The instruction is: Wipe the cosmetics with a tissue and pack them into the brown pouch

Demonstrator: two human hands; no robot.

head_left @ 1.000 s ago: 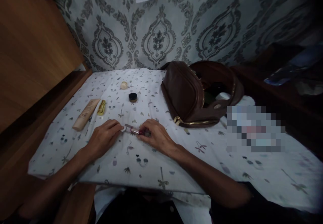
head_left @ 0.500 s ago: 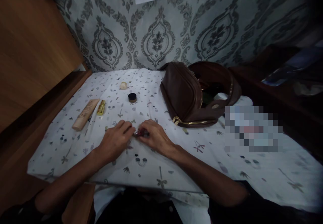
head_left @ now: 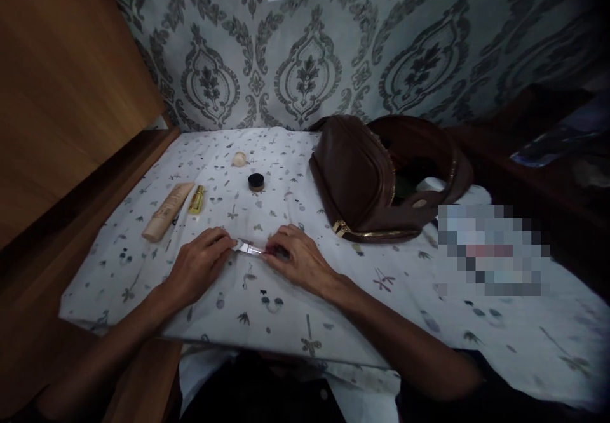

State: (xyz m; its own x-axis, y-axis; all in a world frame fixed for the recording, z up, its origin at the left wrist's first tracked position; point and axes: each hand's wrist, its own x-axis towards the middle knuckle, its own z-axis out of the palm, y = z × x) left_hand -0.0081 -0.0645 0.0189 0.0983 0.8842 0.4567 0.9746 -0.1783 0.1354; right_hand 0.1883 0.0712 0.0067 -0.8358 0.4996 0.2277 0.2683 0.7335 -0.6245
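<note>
Between both hands, low over the patterned white cloth, is a small slim clear-and-silver tube with a dark reddish end. My left hand is closed on its left end. The fingers of my right hand pinch the reddish end. Beyond my left hand lie a beige squeeze tube and a small gold bottle. Farther back stand a small black-lidded jar and a small cream-coloured round item.
An open brown bag with gold zips rests at the back right, a white item at its opening. Right of it lies a blurred-out object. Wooden furniture borders the left; a patterned curtain or wall covering hangs behind.
My left hand has moved left, away from my right hand. More of the slim tube now shows between them. The view has shifted slightly.
</note>
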